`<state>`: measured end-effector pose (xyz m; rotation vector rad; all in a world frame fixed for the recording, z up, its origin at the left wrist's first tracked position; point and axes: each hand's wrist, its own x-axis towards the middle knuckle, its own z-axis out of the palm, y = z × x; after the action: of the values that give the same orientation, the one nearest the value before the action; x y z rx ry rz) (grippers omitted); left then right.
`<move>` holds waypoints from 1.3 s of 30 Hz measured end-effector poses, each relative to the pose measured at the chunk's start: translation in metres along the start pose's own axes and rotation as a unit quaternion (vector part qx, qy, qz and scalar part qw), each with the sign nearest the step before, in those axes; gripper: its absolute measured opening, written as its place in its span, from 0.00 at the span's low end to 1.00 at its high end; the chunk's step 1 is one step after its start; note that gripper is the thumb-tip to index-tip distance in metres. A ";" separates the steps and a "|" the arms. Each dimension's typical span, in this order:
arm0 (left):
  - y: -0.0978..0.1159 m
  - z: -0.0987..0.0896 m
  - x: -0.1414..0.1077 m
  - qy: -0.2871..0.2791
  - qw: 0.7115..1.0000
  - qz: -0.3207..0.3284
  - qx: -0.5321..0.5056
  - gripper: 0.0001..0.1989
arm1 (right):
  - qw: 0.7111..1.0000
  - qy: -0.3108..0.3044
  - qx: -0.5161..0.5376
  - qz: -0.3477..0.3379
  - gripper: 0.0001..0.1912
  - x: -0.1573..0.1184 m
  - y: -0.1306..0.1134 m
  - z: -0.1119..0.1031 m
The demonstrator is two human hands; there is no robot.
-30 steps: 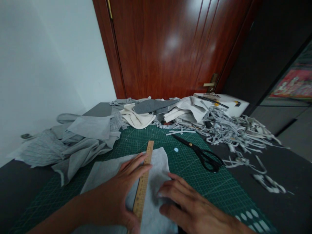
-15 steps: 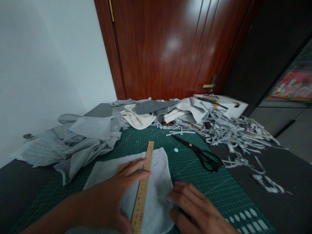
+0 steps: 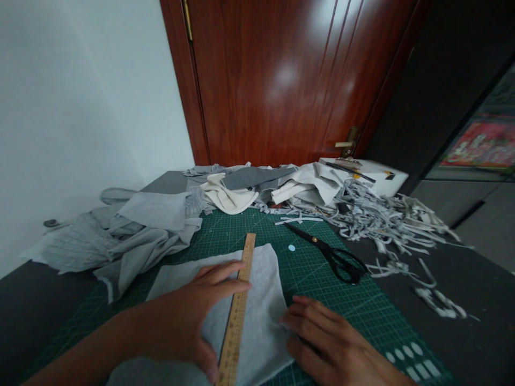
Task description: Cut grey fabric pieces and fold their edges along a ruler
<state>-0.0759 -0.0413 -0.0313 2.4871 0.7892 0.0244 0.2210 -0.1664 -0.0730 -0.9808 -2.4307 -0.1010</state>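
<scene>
A light grey cloth piece lies flat on the green cutting mat. Across it, running away from me, is a wooden ruler. My left hand rests over the cloth with thumb and fingers spread, its fingertips on the ruler's left side and top. At the cloth's right edge is my right hand, fingers bent and close together; whether they pinch the cloth is hidden. Black scissors lie on the mat beyond my right hand, beside a small pale disc.
Grey fabric is heaped at the left. More cloth pieces lie along the back, near a white box. Cut strips pile up at the right, some loose on the dark table. A brown door stands behind.
My right hand has shifted slightly right, and the cloth's lower right edge sits a little differently. My left hand stays on the ruler. The view has moved slightly.
</scene>
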 end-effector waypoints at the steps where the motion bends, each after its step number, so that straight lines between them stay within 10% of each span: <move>1: 0.000 0.000 0.001 0.006 1.000 0.006 0.004 0.52 | 1.000 -0.007 -0.003 -0.007 0.16 -0.001 0.000 0.000; 17: 0.022 -0.010 0.044 -0.038 0.996 0.077 0.021 0.41 | 0.998 0.046 0.039 -0.004 0.12 -0.013 0.002 0.028; 28: 0.021 0.028 0.058 -0.048 0.998 0.030 0.042 0.70 | 0.998 0.053 0.030 -0.014 0.11 -0.014 0.002 0.031; 39: 0.003 0.036 0.054 -0.022 0.995 0.020 0.090 0.72 | 0.997 0.023 0.074 -0.019 0.11 -0.008 -0.002 0.018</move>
<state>-0.0233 -0.0316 -0.0681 2.6634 0.7512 -0.0913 0.2170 -0.1679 -0.0922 -0.8567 -2.3773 0.0422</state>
